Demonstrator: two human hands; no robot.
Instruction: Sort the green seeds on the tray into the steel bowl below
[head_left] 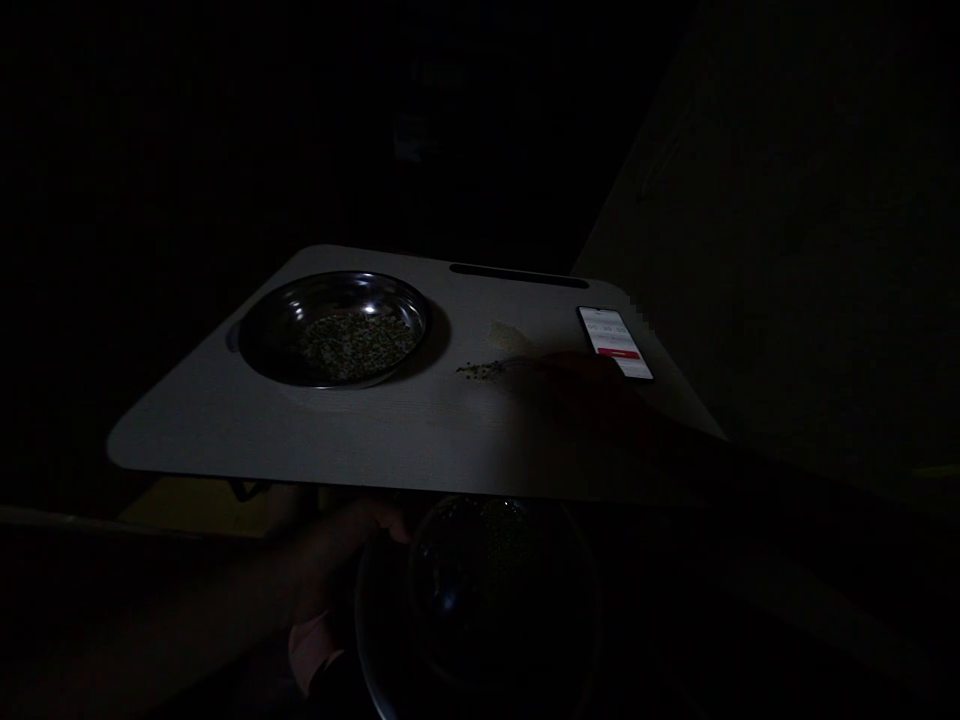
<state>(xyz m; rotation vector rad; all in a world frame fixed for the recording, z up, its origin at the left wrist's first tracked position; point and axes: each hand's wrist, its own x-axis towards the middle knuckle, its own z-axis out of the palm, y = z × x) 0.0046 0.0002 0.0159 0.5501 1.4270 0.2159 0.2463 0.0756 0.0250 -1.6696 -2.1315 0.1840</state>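
The scene is very dark. A steel bowl (334,328) with greenish grains in it sits on the left of a pale lap table (225,420). My left hand (330,560) is below the table's near edge, fingers curled on the rim of a second, dark bowl (480,600) that also holds grains. My right hand (592,385) reaches across the table's right side, its fingertips at a small heap of loose grains (484,369); its fingers are lost in shadow.
A lit phone (615,342) lies face up near the table's right edge. A dark slot (517,273) runs along the far edge. A pale smudge (510,335) marks the tabletop behind the loose grains. Surroundings are black.
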